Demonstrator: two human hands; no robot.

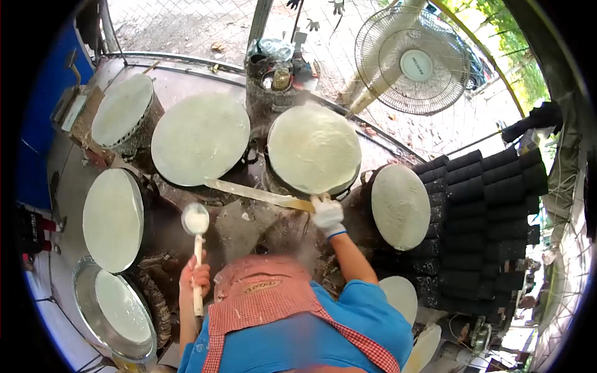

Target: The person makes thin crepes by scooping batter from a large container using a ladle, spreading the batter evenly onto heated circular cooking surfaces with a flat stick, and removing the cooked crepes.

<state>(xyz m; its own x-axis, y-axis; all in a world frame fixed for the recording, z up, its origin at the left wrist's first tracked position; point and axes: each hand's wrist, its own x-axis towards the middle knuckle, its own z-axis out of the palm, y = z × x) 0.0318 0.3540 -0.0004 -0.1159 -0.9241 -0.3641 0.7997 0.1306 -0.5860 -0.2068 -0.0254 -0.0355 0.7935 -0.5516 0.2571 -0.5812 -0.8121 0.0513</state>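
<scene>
Blue shirt point(280, 348) and red checked apron point(245, 304) are worn at six o'clock, nearest the lens. A broad pale disc point(200, 140) is seen at ten o'clock, a second pale disc point(316, 149) at twelve. Just below both, a long flat stick point(258, 194) is gripped at its right end by the gloved right hand point(328, 214). Toward eight, a ladle point(198, 244), its bowl whitened, is held by the handle, the bare left hand point(190, 274) wrapped around it.

Cooking workshop, round pale-topped stoves point(144, 133), stacked black cylinders point(469, 230), big fan point(415, 65) (wire mesh point(180, 28) beyond)
</scene>
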